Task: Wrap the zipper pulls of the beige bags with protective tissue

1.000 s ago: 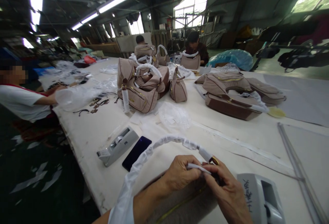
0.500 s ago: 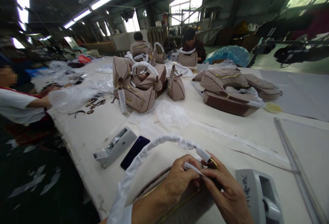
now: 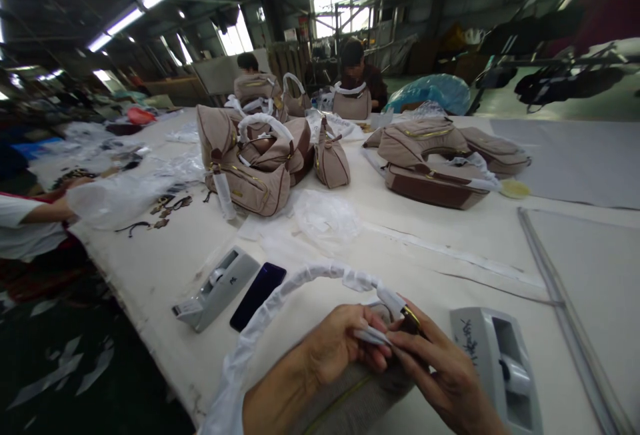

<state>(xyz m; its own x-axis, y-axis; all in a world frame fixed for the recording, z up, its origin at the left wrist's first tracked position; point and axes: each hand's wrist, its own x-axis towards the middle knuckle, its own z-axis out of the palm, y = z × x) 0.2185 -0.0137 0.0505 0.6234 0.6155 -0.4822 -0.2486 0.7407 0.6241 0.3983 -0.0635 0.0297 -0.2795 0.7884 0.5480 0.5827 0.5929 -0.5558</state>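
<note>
A taupe handbag (image 3: 345, 398) with a gold zip lies in front of me, partly hidden under my arms. Its handle (image 3: 280, 288) arches up, wrapped in white paper, with a gold ring at the right end. Above the bag, my left hand (image 3: 345, 345) pinches a narrow strip of white paper (image 3: 371, 335). My right hand (image 3: 440, 362) holds the strip's other end between thumb and fingers, close beside the gold ring. Both hands are closed and nearly touching.
Left of the bag are a dark phone (image 3: 258, 296) and a grey tape dispenser (image 3: 217, 288); another tape dispenser (image 3: 500, 368) stands at the right. Several handbags (image 3: 250, 175) and crumpled clear plastic (image 3: 325, 215) lie farther back. A co-worker's arm (image 3: 45, 212) reaches in from the left.
My view has shifted slightly right, so the table's things appear farther left. My left wrist has turned and its fingers have spread a little, still on the paper strip.
</note>
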